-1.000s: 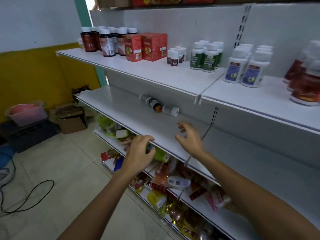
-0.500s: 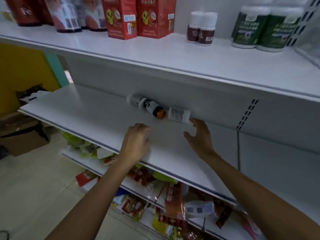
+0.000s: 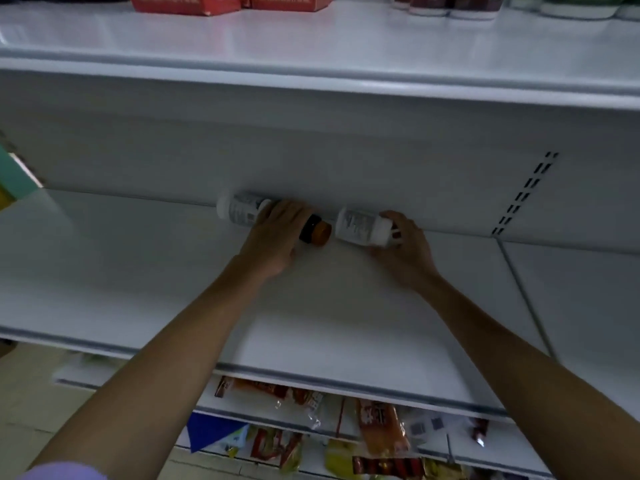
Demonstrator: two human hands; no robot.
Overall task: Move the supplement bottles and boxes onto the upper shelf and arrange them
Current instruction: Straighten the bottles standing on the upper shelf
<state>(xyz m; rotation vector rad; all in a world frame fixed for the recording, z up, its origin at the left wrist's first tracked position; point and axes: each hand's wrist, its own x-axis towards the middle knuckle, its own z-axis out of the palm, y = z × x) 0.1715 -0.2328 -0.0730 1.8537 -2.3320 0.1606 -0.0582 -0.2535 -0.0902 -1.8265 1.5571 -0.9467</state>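
Nothing on the shelves could be read.
Along the middle shelf's point(image 3: 138, 271) back edge, the first white bottle point(image 3: 242, 211) and the second white bottle point(image 3: 360, 225) carried fine grey print, too blurred to read; the orange-capped bottle point(image 3: 317, 231) between them showed no label. Red boxes point(image 3: 187, 3) on the upper shelf point(image 3: 311, 39) bore cropped white characters. Snack packets point(image 3: 381, 424) on the lower shelf bore smeared red characters and code-like squares.
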